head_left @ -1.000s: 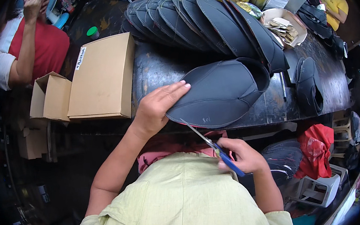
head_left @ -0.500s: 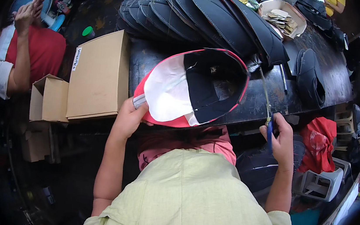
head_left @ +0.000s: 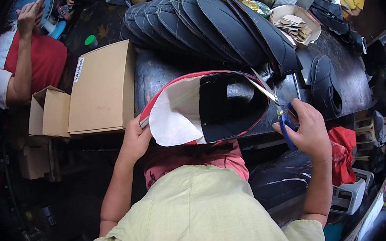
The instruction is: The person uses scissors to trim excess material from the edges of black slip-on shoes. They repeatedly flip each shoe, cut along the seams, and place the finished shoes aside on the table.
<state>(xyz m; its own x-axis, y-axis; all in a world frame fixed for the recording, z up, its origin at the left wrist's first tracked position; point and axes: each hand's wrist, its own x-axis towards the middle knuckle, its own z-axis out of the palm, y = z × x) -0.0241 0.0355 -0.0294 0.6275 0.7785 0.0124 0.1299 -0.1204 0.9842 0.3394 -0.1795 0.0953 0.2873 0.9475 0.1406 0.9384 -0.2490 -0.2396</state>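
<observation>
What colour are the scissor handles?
The scissor handles are blue; the head view shows them best.

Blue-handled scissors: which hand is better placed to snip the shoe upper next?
Probably the right hand: it holds the open scissors near the shoe upper; the left hand grips its left end.

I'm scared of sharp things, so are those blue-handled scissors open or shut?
Open. The scissors in the right hand have their blades spread apart.
</observation>
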